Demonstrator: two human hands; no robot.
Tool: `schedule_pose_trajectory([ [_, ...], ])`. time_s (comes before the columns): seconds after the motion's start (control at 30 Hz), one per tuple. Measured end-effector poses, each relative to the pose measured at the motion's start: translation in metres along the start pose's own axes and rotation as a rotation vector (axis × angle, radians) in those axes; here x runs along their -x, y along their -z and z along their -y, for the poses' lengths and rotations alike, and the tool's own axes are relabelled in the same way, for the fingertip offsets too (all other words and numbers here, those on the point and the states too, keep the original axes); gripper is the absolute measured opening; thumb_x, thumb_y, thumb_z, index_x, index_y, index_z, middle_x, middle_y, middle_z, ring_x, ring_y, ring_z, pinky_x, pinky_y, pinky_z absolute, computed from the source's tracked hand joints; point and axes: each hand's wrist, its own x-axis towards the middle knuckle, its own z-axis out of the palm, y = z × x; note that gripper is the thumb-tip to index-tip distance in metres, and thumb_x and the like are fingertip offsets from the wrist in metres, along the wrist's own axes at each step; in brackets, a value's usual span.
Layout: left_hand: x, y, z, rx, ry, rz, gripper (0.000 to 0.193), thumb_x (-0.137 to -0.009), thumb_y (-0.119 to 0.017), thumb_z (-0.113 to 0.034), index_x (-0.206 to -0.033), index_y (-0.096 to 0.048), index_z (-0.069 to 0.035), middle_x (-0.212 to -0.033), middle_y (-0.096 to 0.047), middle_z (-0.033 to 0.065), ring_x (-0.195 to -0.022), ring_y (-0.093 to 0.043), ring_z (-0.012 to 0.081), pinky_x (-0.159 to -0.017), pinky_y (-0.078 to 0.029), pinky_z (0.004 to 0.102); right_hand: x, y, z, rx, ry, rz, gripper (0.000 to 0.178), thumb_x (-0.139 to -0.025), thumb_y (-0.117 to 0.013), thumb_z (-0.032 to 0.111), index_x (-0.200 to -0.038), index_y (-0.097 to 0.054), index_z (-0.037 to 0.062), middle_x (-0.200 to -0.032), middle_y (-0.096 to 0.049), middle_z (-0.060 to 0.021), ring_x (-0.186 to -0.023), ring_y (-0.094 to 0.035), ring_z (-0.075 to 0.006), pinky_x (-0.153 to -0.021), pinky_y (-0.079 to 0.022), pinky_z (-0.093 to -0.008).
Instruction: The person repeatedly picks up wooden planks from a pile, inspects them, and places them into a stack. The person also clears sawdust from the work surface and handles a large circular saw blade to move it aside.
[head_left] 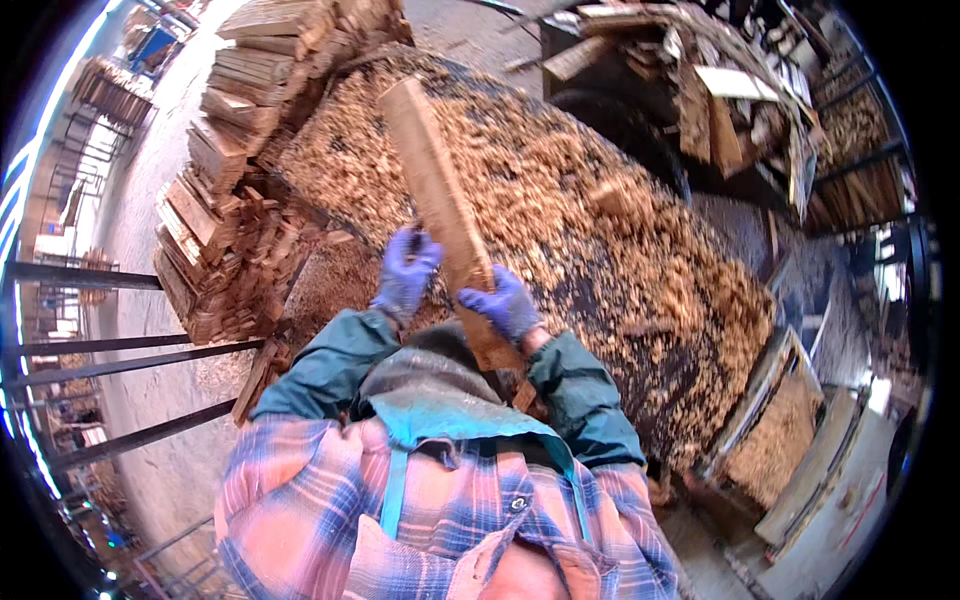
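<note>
At the far left, dark bars (pixel 130 347) slant in toward a tall, uneven stack of boards (pixel 215 145). Many of the board ends jut out, so a knock from an elbow or from a long piece of wood could send some sliding.

Next comes the left hand (pixel 405 272), in a purple glove, beside the left edge of the plank. Its fingers look bent around something small and dark, but the view is too coarse to tell what that is or how firmly it is gripped. If it is sharp, a slip along the wood could carry it toward the other glove.

The plank (pixel 437 180) is in front of the person's body, tilted, its far end out over the wood chips (pixel 545 190) and its near end close to the apron (pixel 470 402). The right hand (pixel 505 303) grasps it near that end, thumb across the face. With the hold so near one end, the long far part could tip or twist if the grip loosens, and a jolt might push the near end into the apron. Rough edges could also drive splinters through the glove.

Rightward, loose chips cover much of the dark worktop (pixel 625 395); a piece put down there might rock or skid. Beyond, at upper right, a jumbled scrap pile (pixel 715 110) looks liable to shed pieces if bumped.
</note>
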Motion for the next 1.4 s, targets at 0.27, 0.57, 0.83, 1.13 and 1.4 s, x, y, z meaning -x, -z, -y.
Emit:
schedule_pose_trajectory([
  [0.27,-0.159,0.167,0.038,-0.145,0.001,-0.488,0.083,-0.073,-0.083,-0.035,-0.129,-0.039,0.008,-0.117,-0.056,0.0195,-0.100,-0.057,0.0259,-0.082,-0.052,0.0365,-0.181,-0.144,0.102,0.537,0.157,0.242,0.040,-0.073,-0.069,0.039,-0.099,-0.064,0.0095,-0.096,-0.066,-0.0201,-0.090,-0.064,-0.0385,-0.075,-0.050,-0.0459],
  [0.57,-0.284,0.113,0.116,-0.659,-0.063,-0.597,0.077,-0.062,-0.079,-0.034,-0.121,-0.045,0.003,-0.120,-0.051,0.0239,-0.111,-0.050,0.0361,-0.095,-0.041,0.0422,-0.268,-0.112,0.080,0.482,-0.007,0.203,0.059,-0.077,-0.063,0.052,-0.111,-0.061,0.0044,-0.102,-0.064,-0.0273,-0.098,-0.063,-0.0397,-0.081,-0.049,-0.0454],
  [0.83,-0.207,-0.174,0.075,-0.628,-0.197,-0.228,0.094,-0.063,-0.076,-0.053,-0.127,-0.043,0.008,-0.119,-0.050,0.0280,-0.107,-0.050,0.0404,-0.096,-0.040,0.0458,-0.141,0.093,-0.031,0.643,-0.119,-0.172,0.040,-0.083,-0.057,0.036,-0.116,-0.059,0.0135,-0.099,-0.065,-0.0216,-0.091,-0.064,-0.0396,-0.077,-0.052,-0.0454],
  [1.13,-0.071,-0.454,0.095,-0.786,-0.373,-0.245,0.089,-0.064,-0.079,-0.053,-0.125,-0.043,0.001,-0.130,-0.044,0.0280,-0.120,-0.046,0.0349,-0.098,-0.042,0.0420,0.047,0.291,-0.080,0.822,-0.507,-0.562,0.032,-0.078,-0.062,0.024,-0.107,-0.061,0.0094,-0.103,-0.065,-0.0209,-0.095,-0.063,-0.0374,-0.081,-0.050,-0.0448],
  [1.4,0.066,-0.499,0.041,-0.141,0.135,1.530,0.063,-0.089,-0.063,-0.044,-0.132,-0.049,0.000,-0.121,-0.060,0.0127,-0.112,-0.056,0.0195,-0.094,-0.047,0.0333,0.160,0.473,-0.181,1.291,-0.821,-0.766,0.025,-0.083,-0.065,0.032,-0.102,-0.062,0.0157,-0.099,-0.067,-0.0106,-0.098,-0.065,-0.0296,-0.079,-0.051,-0.0490],
])
